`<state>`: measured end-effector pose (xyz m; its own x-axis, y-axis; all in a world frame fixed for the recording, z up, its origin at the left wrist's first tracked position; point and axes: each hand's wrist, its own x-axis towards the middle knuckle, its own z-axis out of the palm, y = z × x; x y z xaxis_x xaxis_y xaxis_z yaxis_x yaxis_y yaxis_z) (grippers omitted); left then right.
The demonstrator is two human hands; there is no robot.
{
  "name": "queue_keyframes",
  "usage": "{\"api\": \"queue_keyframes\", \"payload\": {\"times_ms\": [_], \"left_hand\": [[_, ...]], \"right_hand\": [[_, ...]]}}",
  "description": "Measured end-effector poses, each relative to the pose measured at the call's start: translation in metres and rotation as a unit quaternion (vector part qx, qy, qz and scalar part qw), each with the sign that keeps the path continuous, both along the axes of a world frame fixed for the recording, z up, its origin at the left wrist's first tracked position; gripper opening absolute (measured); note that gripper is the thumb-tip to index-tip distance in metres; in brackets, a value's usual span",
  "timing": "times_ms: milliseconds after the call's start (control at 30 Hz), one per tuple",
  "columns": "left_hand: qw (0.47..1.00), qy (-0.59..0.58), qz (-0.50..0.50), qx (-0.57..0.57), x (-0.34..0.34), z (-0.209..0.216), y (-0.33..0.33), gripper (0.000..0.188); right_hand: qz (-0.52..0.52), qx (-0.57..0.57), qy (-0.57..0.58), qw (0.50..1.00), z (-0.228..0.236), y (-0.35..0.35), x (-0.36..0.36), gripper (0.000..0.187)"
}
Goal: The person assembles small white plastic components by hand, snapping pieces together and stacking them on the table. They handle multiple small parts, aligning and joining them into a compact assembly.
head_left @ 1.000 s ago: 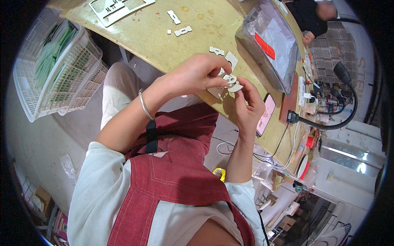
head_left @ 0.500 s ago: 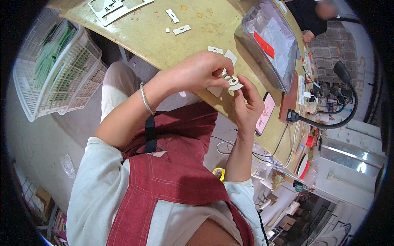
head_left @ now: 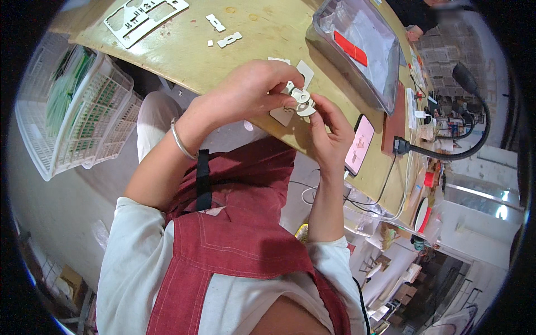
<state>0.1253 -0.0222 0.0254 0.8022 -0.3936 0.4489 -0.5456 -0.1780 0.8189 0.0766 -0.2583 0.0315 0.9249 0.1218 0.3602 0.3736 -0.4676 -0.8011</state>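
Note:
Small white flat cut-out pieces with rounded ends and holes [head_left: 303, 101] are held between my two hands above the table edge. My left hand [head_left: 265, 86] is closed, pinching them from the left with thumb and fingers. On the other side, my right hand [head_left: 330, 131] grips the edge of the same pieces between thumb and fingertips. Whether the pieces are joined or only touching, I cannot tell. Beneath the hands lies a flat white piece [head_left: 283, 115], partly covered, with another white strip [head_left: 306, 72] just beyond.
A white cut-out sheet [head_left: 142, 22] and two notched white pieces [head_left: 215, 23] lie far left on the table [head_left: 184, 61]. To the right are a grey bin [head_left: 391, 92] holding plastic bags, a phone [head_left: 360, 146] and a gooseneck lamp [head_left: 464, 78]. White baskets [head_left: 92, 120] stand left; another person's hand [head_left: 414, 33] shows beyond.
The held pieces have tilted and show more of their round faces. Both hands keep their grip. The whole view has shifted slightly, so table things appear farther left and higher.

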Motion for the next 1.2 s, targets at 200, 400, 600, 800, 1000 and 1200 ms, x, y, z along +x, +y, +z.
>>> {"api": "queue_keyframes", "payload": {"times_ms": [200,400,600,800,1000,1200], "left_hand": [[0.977,0.137,-0.066,-0.148,0.010,-0.009,-0.001,0.031],[0.971,0.164,-0.091,-0.149,0.005,-0.013,-0.017,0.030],[0.975,0.168,-0.085,-0.116,0.006,-0.020,-0.019,0.028],[0.977,0.166,-0.085,-0.100,0.006,-0.017,-0.018,0.029],[0.988,0.094,-0.102,-0.064,0.011,-0.015,-0.014,0.028],[0.964,0.189,-0.128,-0.133,0.015,-0.025,-0.015,0.032]], "right_hand": [[0.005,0.000,-0.013,1.000,0.001,0.000,0.000,0.026],[0.005,0.028,-0.006,1.000,-0.003,-0.001,0.001,0.026],[0.010,0.036,-0.011,0.999,-0.005,-0.002,0.001,0.025],[0.002,0.023,-0.016,1.000,-0.005,-0.002,-0.001,0.027],[-0.012,0.047,0.016,0.999,-0.010,-0.005,-0.004,0.029],[-0.007,0.102,0.010,0.995,-0.023,-0.007,-0.005,0.031]]}}
